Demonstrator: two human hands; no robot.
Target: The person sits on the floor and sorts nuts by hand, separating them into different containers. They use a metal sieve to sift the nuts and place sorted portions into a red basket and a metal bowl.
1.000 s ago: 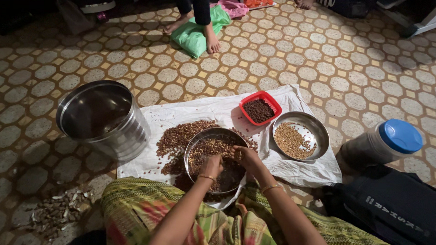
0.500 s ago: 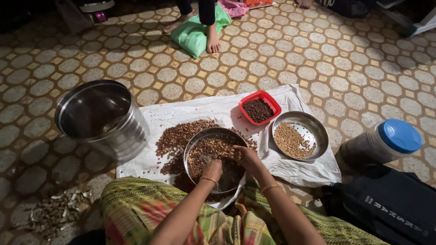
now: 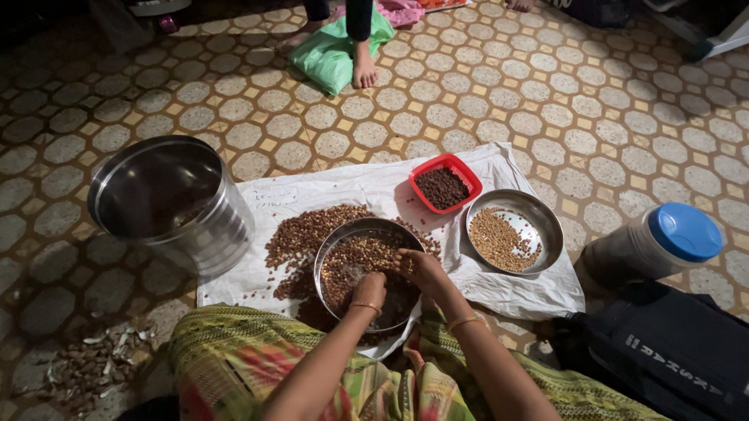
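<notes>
Slid back a bit, left hand (image 3: pixel 369 288) closed on nuts, right hand (image 3: pixel 421 267) cupped loosely in steel plate (image 3: pixel 332 249) on white cloth (image 3: pixel 342 190); best picked slowly, few at once.

A home, by the look of the patterned tiled floor (image 3: pixel 561 101) used as a work spot. White sheet (image 3: pixel 350 193) spread on it, steel bowls and a big steel pot (image 3: pixel 171 199) set around, a barefoot person (image 3: pixel 363 65) standing near a green bag (image 3: pixel 326 59).
</notes>
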